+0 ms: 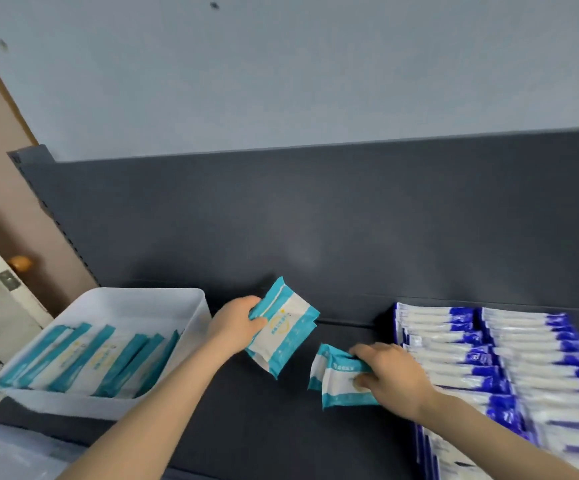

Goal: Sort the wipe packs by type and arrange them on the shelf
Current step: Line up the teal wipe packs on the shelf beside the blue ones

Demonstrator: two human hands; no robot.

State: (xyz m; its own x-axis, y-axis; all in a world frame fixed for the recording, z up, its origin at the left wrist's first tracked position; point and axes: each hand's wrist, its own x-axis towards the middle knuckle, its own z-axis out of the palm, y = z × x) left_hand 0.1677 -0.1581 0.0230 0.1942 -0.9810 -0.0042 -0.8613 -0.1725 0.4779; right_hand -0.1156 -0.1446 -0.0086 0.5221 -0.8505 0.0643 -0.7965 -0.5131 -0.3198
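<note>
Wipe packs of two kinds are in play: the blue-and-white packs (488, 355) already stand in two tidy rows on the right of the dark shelf (246, 427), while the teal ones are mid-transfer. My left hand (236, 323) grips one teal pack (282, 329) by its upper left corner, thumb over the face and fingers behind, holding it tilted and clear of the shelf surface. My right hand (390, 374) is curled down onto a small bunch of teal packs (338, 377) — two at least, though I cannot tell the exact count — pinning them on the shelf just left of the blue rows. More teal packs stand on edge in the white bin (191, 306) at my left, which sits on the shelf's left end. I judge I'm in the middle of starting the teal row: steadying the first few while bringing the next one over. What comes next calls for setting the lifted pack down against the bunch, same way up, edges squared — and keeping the teal group apart from the blue so the types don't mix.
</note>
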